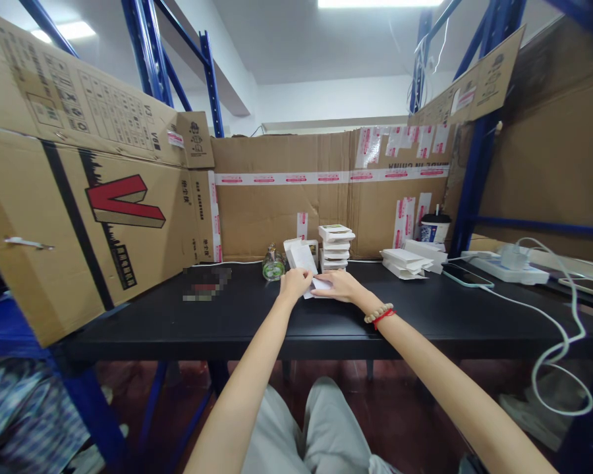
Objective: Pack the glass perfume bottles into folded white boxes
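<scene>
From where I stand, both hands are at one white carton [302, 255], about midway along the desk [237, 322], between its back and near edges. The left hand [296, 284] has its fingers curled in, with little gap, pinching the carton's lower part. The right hand [339, 286] is a bit more spread: thumb below, fingers above, a white flap between them. That two-sided grip looks sound to me, though the fingertips partly hide the fold, so I can't tell whether any tab is seated.

The card looks thin and probably creases easily, so I'd let the left hand only steady it while the right works the flap, pressing along the fold line rather than at one corner. Squaring the sides first should help the flap sit flat.

Room is the other matter. The stack of white boxes [336, 248] stands just behind, towards the back edge, and a glass bottle [273, 264] sits to the left. A stray knuckle could topple either, so drawing the carton towards the near edge would be wise.
</scene>
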A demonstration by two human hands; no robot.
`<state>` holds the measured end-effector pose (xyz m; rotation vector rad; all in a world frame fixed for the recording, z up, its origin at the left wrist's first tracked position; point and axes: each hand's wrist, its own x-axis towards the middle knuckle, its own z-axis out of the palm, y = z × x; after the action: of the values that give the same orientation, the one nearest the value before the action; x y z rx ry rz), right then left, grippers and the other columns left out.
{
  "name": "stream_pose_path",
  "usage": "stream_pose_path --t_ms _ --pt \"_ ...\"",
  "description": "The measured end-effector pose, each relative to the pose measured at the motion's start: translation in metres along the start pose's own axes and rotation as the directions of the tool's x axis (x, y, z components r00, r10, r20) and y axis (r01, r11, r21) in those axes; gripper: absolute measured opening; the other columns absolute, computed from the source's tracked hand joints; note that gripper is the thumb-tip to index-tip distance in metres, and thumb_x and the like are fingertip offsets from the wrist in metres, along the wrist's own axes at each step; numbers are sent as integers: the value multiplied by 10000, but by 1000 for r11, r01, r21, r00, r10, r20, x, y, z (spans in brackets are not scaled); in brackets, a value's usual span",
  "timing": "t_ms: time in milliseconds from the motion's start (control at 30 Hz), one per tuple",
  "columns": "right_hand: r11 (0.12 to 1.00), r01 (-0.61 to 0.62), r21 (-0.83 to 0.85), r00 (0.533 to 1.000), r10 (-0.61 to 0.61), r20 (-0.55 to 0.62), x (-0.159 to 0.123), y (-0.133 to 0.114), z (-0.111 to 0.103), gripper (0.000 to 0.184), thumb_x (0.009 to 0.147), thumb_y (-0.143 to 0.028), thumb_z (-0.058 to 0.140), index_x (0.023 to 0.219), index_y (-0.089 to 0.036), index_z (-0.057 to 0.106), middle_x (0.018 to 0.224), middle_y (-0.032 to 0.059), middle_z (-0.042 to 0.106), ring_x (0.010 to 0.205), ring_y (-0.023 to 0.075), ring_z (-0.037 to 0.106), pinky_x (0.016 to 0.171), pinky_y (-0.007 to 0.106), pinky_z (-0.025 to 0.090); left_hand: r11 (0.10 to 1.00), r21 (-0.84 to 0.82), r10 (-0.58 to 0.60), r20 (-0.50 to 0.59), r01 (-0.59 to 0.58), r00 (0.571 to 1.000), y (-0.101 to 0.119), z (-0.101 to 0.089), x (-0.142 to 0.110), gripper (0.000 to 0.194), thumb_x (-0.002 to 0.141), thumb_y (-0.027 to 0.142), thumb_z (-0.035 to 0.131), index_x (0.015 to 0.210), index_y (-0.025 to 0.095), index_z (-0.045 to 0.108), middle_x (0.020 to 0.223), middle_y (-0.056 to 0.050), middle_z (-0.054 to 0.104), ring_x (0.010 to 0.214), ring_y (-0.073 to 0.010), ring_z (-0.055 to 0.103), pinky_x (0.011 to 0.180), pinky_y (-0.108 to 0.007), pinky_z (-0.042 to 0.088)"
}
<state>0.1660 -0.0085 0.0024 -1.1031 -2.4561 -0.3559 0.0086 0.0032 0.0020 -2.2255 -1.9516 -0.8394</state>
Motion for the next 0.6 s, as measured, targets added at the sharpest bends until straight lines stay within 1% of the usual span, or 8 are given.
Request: stream_pose_path --t_ms 67,200,400,433,500,533,600 --pt "1000 14 -8 1000 -14 -6 0 0 0 533 828 -618 406 1026 -196 665 899 96 688 825 222 635 668 262 395 1000 14 4 17 -4 1000 0 1 0 365 844 380 379 755 212 691 868 -71 699 887 -211 627 708 -273 415" --pt "999 -29 -35 1000 28 -8 1 -1 -1 524 841 -611 386 1016 -212 678 865 91 701 793 224 648 644 255 383 998 34 -47 2 47 999 -2 3 2 355 836 377 389 738 210 686 868 -70 696 877 -213 630 707 -282 424" --pt "999 -42 -32 999 43 7 1 -1 -2 510 831 -605 413 1046 -217 665 866 81 703 789 229 650 650 261 391 995 35 -92 -4 92 996 -4 6 3 295 811 347 431 772 186 676 901 -92 688 898 -238 626 719 -304 430" --pt "998 -51 -23 999 51 6 1 -1 -1 528 815 -616 432 1070 -210 651 876 82 701 791 234 648 656 269 397 994 29 -103 -26 104 994 -4 5 3 282 810 336 435 786 182 671 895 -95 686 893 -240 626 719 -306 428" --pt "997 -70 11 998 70 0 0 -1 0 600 763 -645 486 1140 -194 605 921 87 693 814 247 643 683 291 412 990 -8 -139 -118 139 983 -3 3 3 277 830 326 415 828 183 652 862 -92 681 862 -233 628 716 -306 426" --pt "997 -71 35 997 72 -3 0 -1 1 646 731 -655 518 1171 -186 580 948 90 688 834 251 638 703 300 417 987 -38 -162 -182 157 970 -2 1 2 284 848 326 390 853 188 639 840 -83 677 842 -225 628 715 -304 425" --pt "995 -53 81 999 54 -5 0 0 4 709 672 -664 576 1189 -178 556 987 92 676 876 252 628 750 316 420 979 -104 -198 -316 173 928 -1 -2 2 291 876 331 347 903 202 605 822 -64 660 839 -207 617 724 -296 424"
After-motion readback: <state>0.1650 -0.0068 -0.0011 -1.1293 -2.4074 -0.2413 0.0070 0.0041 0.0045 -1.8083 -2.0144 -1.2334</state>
